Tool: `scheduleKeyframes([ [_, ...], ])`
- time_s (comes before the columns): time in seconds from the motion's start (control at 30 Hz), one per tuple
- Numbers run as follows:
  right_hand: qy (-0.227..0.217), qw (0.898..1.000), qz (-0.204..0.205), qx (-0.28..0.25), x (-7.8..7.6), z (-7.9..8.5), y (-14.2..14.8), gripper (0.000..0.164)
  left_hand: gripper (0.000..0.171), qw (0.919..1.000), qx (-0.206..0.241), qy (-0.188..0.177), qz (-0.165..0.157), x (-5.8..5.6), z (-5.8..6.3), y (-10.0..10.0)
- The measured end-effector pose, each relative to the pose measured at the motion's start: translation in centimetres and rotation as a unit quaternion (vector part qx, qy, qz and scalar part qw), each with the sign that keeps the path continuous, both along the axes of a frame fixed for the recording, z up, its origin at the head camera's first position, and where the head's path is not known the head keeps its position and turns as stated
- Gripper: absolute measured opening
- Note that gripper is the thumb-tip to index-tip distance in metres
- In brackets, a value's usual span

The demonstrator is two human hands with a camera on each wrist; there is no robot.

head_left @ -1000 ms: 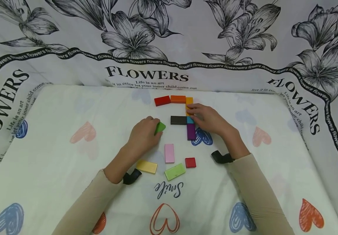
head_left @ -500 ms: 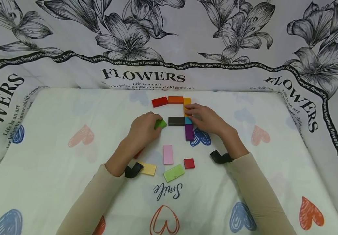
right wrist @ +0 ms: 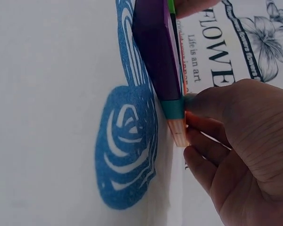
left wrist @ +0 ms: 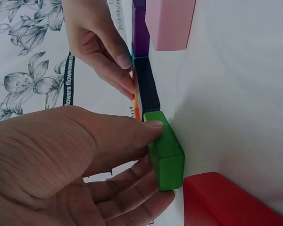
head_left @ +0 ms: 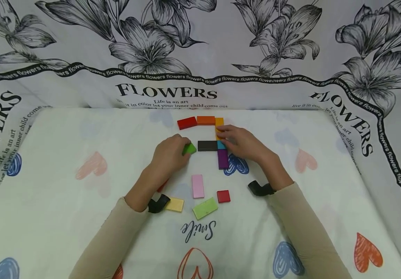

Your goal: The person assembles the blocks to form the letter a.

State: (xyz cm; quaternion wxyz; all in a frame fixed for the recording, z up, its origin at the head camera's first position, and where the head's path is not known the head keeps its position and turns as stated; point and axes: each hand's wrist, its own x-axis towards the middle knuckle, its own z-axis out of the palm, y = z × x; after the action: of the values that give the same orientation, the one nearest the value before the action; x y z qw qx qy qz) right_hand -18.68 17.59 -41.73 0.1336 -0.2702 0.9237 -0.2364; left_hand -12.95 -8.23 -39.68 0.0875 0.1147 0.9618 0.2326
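Note:
My left hand (head_left: pixel 169 155) pinches a bright green block (left wrist: pixel 167 150) between thumb and fingers. In the left wrist view its far end meets the end of the black block (left wrist: pixel 147 84). My right hand (head_left: pixel 247 143) rests its fingertips on the amber-yellow block (head_left: pixel 219 122), its thumb beside the small teal block (right wrist: pixel 174 109). A purple block (head_left: pixel 223 159) runs on from the teal one toward me. Beyond the hands, an orange block (head_left: pixel 206 120) joins the top of the amber-yellow one, and a red block (head_left: pixel 187 123) continues leftward at a slight angle.
Closer to me lie a pink block (head_left: pixel 197 186), a small red square block (head_left: pixel 223 196), a light green block (head_left: pixel 205 208) and a pale yellow block (head_left: pixel 175 204). Another red block (left wrist: pixel 226 200) is partly covered by my left wrist. A printed white cloth (head_left: pixel 54 217) lies underneath.
My left hand has lowered the green block and turned it flatter, bringing it up to the black block's left end. The right hand keeps its place on the blocks.

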Motion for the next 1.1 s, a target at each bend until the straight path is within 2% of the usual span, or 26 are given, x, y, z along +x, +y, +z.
scheduleKeyframes([
  [0.27,0.021,1.0,0.013,0.0,0.15,0.31,-0.27,0.041,0.033,0.9998,0.005,0.016,0.011,-0.01,-0.01,-0.07],
  [0.47,0.011,1.0,0.005,-0.002,0.36,0.43,-0.19,0.042,0.034,1.0,0.005,0.003,0.005,-0.02,0.0,0.13],
  [1.1,0.005,1.0,0.001,0.0,0.26,0.4,-0.34,0.042,0.036,1.0,0.006,0.002,-0.004,-0.11,-0.02,0.05],
])
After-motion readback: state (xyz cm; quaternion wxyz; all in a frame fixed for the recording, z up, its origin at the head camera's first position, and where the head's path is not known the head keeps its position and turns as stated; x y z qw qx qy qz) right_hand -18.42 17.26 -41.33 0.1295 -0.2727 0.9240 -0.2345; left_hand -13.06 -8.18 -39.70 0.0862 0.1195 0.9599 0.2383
